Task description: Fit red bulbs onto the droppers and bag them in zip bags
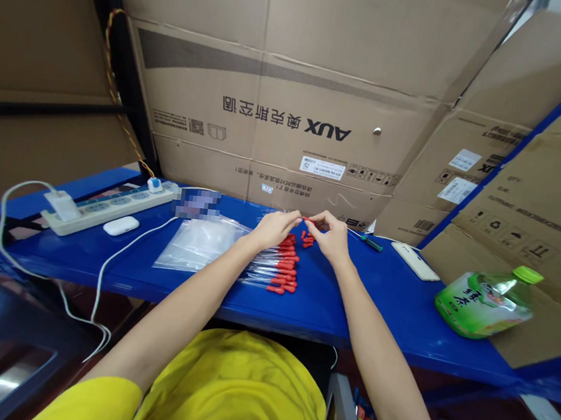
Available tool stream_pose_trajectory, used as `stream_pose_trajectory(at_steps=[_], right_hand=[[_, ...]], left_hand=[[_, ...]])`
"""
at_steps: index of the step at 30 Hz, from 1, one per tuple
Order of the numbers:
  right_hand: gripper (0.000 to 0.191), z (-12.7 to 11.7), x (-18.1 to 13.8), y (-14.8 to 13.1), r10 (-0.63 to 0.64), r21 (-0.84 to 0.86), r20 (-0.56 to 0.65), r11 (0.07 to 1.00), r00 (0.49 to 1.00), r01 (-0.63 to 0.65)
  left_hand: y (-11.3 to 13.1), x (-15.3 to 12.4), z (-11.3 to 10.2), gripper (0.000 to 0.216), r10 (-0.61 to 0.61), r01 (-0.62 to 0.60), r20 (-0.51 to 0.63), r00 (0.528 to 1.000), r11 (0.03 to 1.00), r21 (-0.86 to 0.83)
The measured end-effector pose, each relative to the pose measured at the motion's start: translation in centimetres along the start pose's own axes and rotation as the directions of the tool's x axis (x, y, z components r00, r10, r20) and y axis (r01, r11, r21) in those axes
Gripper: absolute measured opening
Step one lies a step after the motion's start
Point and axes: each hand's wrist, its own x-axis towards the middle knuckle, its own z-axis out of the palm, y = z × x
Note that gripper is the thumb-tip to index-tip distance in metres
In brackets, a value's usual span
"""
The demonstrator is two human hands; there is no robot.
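Observation:
Both hands meet over the blue tabletop, fingertips pinched around a dropper with a red rubber bulb [307, 219]. My left hand [277, 228] is closed at the bulb's left side, where the thin clear tube is mostly hidden by the fingers. On the other side, my right hand [331, 238] pinches the red bulb. Below the left hand lies a row of clear droppers with red bulbs [285, 264], bulbs pointing right. Several loose red bulbs [307, 239] lie between the hands. Clear plastic bags [196, 244] are spread left of the droppers, partly under their tubes.
Left on the table are a white power strip [121, 203], a charger [64, 205] with cables, and a white earphone case [121, 225]. To the right lie a green-handled screwdriver [371, 243], a phone [414, 261] and a green tea bottle [484, 301]. Cardboard [275, 69] walls the back.

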Motion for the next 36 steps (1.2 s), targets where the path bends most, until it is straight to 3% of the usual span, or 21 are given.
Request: stream_pose_trajectory(at_steps=[36], right_hand=[[0.028, 0.25, -0.06, 0.71, -0.027, 0.077, 0.021, 0.997, 0.999, 0.025]], left_hand=[[0.36, -0.24, -0.84, 0.035, 0.059, -0.063, 0.049, 0.997, 0.994, 0.094]])
